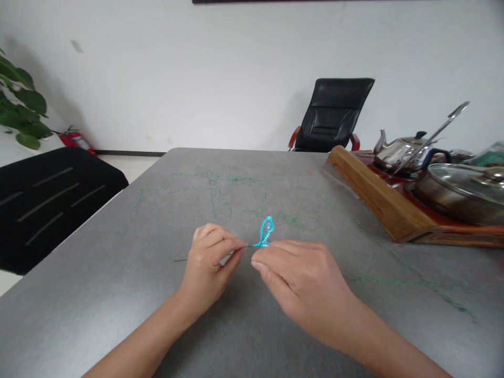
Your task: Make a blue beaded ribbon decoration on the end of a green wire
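Observation:
My left hand (212,257) pinches a thin dark green stem (180,260) that runs through its fingers and sticks out to the left. At the stem's right end stands a small bright blue looped piece (266,231) with pale beads along its inner part. My right hand (301,268) is closed, thumb against fingers, right beside the base of the blue piece. Whatever is between its fingertips is hidden. Both hands are held over the grey table (98,273), a little apart from each other.
Green thread scraps (236,180) lie scattered across the table. On the right a wooden tray (366,194) holds a metal kettle (405,151) and a lidded pan (464,194). A black chair (334,113) stands behind; another dark seat (59,205) is at left.

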{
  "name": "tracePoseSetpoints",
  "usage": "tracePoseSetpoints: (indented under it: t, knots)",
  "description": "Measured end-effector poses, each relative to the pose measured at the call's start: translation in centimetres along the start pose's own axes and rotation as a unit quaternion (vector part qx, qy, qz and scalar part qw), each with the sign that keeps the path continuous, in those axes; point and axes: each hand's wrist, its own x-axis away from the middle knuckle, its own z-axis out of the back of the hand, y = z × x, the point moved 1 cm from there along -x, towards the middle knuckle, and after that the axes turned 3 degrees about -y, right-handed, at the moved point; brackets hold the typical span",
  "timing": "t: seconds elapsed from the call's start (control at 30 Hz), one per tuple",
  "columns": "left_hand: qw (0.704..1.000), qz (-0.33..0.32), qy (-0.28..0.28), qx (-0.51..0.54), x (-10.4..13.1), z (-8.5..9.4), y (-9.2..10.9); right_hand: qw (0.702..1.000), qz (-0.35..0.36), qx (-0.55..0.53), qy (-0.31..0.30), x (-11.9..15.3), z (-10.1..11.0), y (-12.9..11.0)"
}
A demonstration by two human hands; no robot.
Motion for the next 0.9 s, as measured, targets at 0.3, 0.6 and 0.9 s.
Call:
tracePoseSetpoints:
  t: [0.3, 0.6, 0.9]
  knots:
    - [0.987, -0.104, -0.106, 0.053, -0.4, 0.2, 0.7, 0.993, -0.1, -0.061, 0.015, -0.9, 1.1, 3.1]
    - [0.981, -0.055, -0.095, 0.161, -0.6, 0.4, -0.1, 0.899, -0.244, -0.36, -0.052, -1.6, -1.8, 8.0]
    - [0.978, 0.089, 0.004, 0.19, -0.6, 0.6, -0.6, 0.872, -0.247, -0.414, -0.083, -1.6, -4.9, 7.9]
